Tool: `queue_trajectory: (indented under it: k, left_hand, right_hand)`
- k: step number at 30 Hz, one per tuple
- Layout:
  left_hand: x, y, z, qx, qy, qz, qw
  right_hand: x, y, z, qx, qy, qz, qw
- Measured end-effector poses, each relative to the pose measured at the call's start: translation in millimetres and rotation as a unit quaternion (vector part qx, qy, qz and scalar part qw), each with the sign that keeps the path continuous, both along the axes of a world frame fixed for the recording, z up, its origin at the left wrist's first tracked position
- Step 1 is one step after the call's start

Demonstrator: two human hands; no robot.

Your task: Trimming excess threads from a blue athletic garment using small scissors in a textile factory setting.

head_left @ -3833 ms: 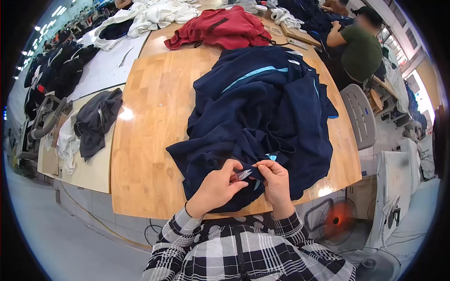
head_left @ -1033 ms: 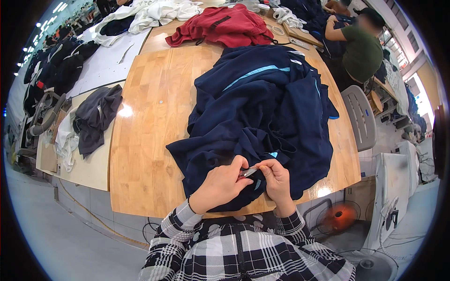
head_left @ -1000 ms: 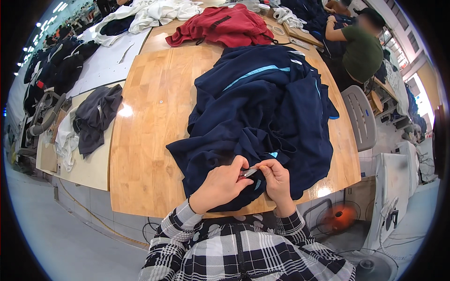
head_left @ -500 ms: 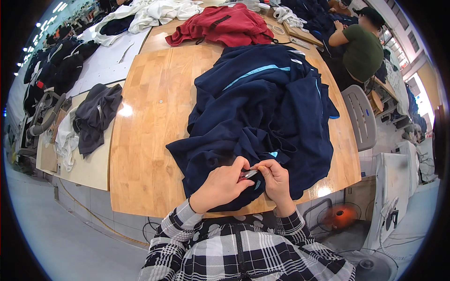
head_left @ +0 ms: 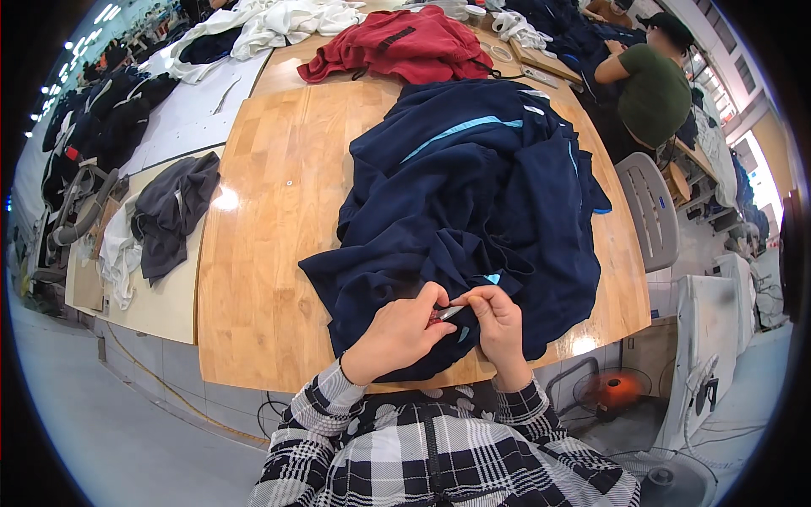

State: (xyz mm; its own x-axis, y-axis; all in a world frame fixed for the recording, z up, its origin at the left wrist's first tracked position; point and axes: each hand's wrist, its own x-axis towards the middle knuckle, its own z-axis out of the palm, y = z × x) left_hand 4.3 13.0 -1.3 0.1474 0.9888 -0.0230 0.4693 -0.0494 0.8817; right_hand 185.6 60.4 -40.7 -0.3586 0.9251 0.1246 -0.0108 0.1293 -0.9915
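Observation:
A navy blue garment (head_left: 439,194) with light blue trim lies bunched on the wooden table in front of me. Over its near edge, my left hand (head_left: 397,334) is closed around small thread snips (head_left: 448,313), with a bit of red at the grip and metal blades pointing toward my other hand. My right hand (head_left: 500,328) pinches close to the blade tips, thumb against forefinger. Whatever lies between those fingertips is too small to make out. Both wrists rest low, by the table's front edge.
A red garment (head_left: 401,46) lies at the table's far end, near rolls of tape (head_left: 501,53). Grey cloth (head_left: 173,211) sits on a side table at left. A grey chair (head_left: 649,211) stands at right, near a seated person in green (head_left: 655,93).
The snips' blades have shifted slightly between my fingers, and my right fingertips have turned a little. Both hands stay in nearly the same place over the garment.

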Motion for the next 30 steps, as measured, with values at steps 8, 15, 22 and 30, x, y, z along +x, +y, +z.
queue_trajectory:
  k: [8, 15, 22, 30]
  left_hand:
    - [-5.5, 5.1, -14.4, 0.009, -0.193, 0.148, 0.970]
    - [3.6, 6.2, -26.2, 0.072, -0.247, 0.169, 0.951]
    - [3.2, 8.9, -38.6, -0.010, -0.298, 0.117, 0.947]
    - [3.8, 9.8, -46.1, 0.060, -0.228, 0.206, 0.950]
  right_hand:
    - [-0.4, 0.9, 19.9, -0.340, 0.282, 0.013, 0.897]
    - [1.8, -2.1, 18.1, -0.333, 0.284, 0.014, 0.899]
    - [0.7, -7.9, 21.6, -0.307, 0.263, 0.039, 0.914]
    - [-5.4, -10.2, 17.2, -0.248, 0.143, -0.029, 0.958]
